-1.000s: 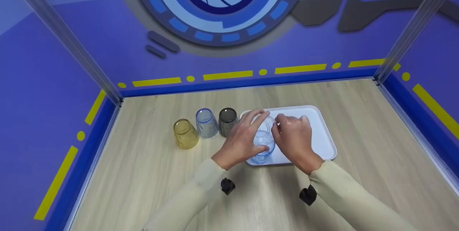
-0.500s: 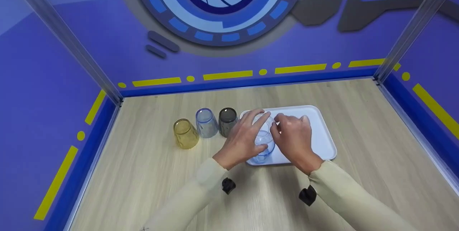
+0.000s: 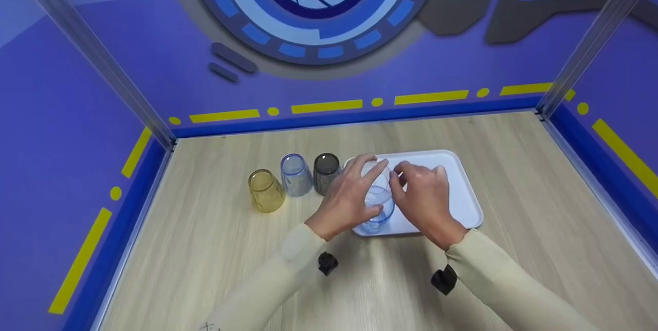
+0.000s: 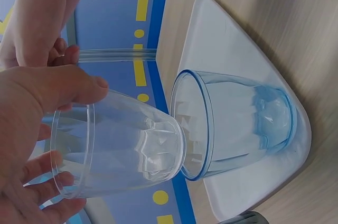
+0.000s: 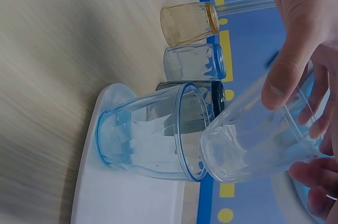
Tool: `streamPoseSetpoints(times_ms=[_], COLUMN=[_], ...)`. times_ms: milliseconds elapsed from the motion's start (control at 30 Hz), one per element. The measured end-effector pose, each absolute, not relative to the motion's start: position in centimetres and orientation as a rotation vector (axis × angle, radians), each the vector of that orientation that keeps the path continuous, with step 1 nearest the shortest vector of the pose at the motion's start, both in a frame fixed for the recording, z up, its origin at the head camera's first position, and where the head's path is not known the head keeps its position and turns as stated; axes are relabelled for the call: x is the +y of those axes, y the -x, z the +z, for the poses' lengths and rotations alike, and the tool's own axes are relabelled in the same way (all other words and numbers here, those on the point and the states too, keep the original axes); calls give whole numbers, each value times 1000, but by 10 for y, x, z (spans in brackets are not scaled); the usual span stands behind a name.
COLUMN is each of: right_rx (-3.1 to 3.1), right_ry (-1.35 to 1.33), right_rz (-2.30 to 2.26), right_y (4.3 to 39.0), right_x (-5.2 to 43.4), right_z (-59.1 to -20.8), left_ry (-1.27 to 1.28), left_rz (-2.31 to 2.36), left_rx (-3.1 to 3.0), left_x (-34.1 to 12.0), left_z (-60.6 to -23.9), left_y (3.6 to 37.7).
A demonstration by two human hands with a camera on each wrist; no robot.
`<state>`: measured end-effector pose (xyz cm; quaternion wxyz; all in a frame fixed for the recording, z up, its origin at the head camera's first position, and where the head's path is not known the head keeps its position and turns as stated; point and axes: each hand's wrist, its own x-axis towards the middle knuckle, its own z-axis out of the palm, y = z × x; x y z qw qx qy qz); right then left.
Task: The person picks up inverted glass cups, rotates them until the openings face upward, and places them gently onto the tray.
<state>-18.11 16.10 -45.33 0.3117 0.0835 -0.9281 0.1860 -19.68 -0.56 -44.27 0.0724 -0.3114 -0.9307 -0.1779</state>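
Left of the white tray (image 3: 462, 192), on the wooden table (image 3: 216, 249), stand three upside-down cups in a row, yellow cup (image 3: 266, 190), blue cup (image 3: 295, 175) and grey cup (image 3: 326, 171), before a purple wall (image 3: 154, 63) with yellow dashes.

So the left hand (image 4: 37, 129) has its thumb and fingers wrapped round the rim end of a clear cup (image 4: 119, 147), thumb pressed on the wall near the rim. The cup's base sits right at the mouth of a light blue cup (image 4: 232, 121), just starting to poke in. That blue cup stands on a white tray (image 4: 222, 39) near its corner, and the tray sits on a pale wood tabletop (image 4: 285, 12). The right hand (image 4: 45, 18) hovers close by the clear cup's rim.
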Motion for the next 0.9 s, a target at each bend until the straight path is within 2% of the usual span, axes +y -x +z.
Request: streamPoseSetpoints(times_ms=[900], right_rx=[-2430], right_ry=[-179], right_rz=[553], right_y=[180], right_x=[178], right_z=[-461], left_ry=[915], left_rz=[-594], left_rx=[-2780], left_x=[-7], left_z=[-435], left_y=[203])
